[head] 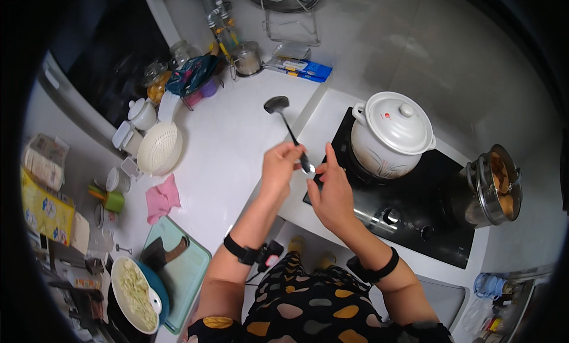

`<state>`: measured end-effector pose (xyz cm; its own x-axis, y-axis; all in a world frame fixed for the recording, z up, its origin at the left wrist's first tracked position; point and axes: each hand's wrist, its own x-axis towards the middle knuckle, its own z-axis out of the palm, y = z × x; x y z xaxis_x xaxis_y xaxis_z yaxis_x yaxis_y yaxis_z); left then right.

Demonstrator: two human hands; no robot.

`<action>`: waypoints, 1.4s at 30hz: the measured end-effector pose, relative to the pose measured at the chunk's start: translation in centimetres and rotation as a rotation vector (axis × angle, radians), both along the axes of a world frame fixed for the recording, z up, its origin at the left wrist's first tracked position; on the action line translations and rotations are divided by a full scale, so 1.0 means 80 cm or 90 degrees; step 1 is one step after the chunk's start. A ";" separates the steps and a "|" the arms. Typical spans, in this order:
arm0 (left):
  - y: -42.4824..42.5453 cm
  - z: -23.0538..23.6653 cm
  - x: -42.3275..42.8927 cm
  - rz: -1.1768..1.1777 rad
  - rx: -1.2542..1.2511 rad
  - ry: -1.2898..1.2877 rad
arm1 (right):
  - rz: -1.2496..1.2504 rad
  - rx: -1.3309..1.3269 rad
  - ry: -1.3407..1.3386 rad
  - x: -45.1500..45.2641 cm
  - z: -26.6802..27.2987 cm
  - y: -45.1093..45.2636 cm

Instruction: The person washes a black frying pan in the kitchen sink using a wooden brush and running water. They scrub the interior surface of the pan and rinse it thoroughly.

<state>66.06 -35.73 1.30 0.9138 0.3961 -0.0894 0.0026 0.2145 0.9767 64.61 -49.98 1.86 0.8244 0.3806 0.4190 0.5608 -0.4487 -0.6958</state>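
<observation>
My left hand (281, 167) grips the dark handle of a metal ladle (289, 126), its head pointing away from me over the white counter. The shiny end of the handle sticks out toward my right hand (332, 194). That hand has its fingers apart, fingertips close to the handle end; whether they touch it I cannot tell. To the right of both hands, a lidded white ceramic pot (386, 141) with a painted plant design sits on the black glass cooktop (400, 209).
A steel pot (482, 194) with brown contents stands on the cooktop's right side. Leftward are a white colander (159, 148), a pink cloth (163, 198), and a cleaver (164, 254) on a green cutting board (189, 254). Chopped pale vegetables fill a blue-and-white bowl (162, 276).
</observation>
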 end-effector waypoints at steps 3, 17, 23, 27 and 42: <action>0.078 -0.004 0.065 -0.037 0.109 0.081 | -0.021 0.012 0.048 0.005 0.001 -0.016; 0.224 -0.085 0.373 -0.025 0.150 0.082 | -0.461 -0.085 0.185 -0.045 -0.022 -0.167; 0.260 -0.156 0.424 -0.046 0.135 0.076 | -0.646 -0.106 0.215 -0.079 -0.063 -0.237; 0.296 -0.203 0.453 -0.073 0.193 -0.010 | -0.706 -0.150 0.270 -0.108 -0.095 -0.274; 0.283 -0.197 0.455 0.118 0.900 0.076 | -0.772 -0.299 0.259 -0.104 -0.159 -0.394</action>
